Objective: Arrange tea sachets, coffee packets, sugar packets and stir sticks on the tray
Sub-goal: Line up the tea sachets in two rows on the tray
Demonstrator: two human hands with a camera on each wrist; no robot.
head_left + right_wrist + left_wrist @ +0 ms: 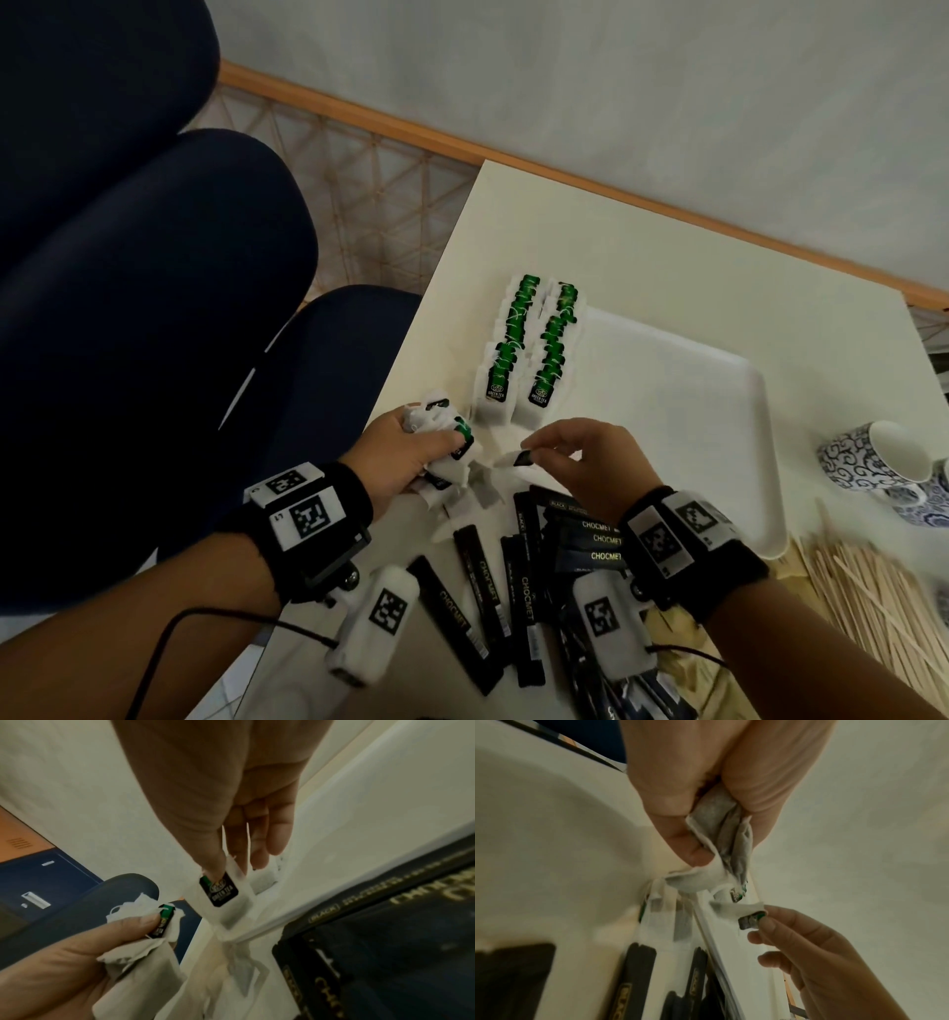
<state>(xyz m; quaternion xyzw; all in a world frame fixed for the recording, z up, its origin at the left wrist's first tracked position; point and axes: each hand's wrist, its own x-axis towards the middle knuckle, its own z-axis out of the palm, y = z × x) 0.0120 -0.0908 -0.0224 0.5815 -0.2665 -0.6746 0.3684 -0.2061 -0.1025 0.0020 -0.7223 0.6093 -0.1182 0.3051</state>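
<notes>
On the counter (pixel 642 246), seen from your head camera, you are working at the near left corner of the white tray (pixel 719 411). Your left hand (pixel 395 462) is gripping a crumpled bunch of tea sachets (pixel 447 437), fingers curled round them. Your right hand (pixel 590 462) is pinching the tag of a single tea sachet (pixel 518 457) just beside that bunch. Two rows of green-tagged sachets (pixel 529 349) are standing along the tray's left edge. Black coffee packets (pixel 482 580) are lying loose under your wrists, stir sticks (pixel 873 606) are piled to the right, and a blue patterned mug (pixel 873 457) is lying on its side beyond them.

From your left wrist, your left hand's grip (pixel 706 817) is clamping the grey-white bunch (pixel 726 833), while your right hand's fingertips (pixel 770 923) are holding the small tag.

From your right wrist, your thumb and fingers (pixel 218 862) are closing on the black tag printed GREEN TEA, its sachet (pixel 226 908) hanging below, over loose sachets on the counter.
</notes>
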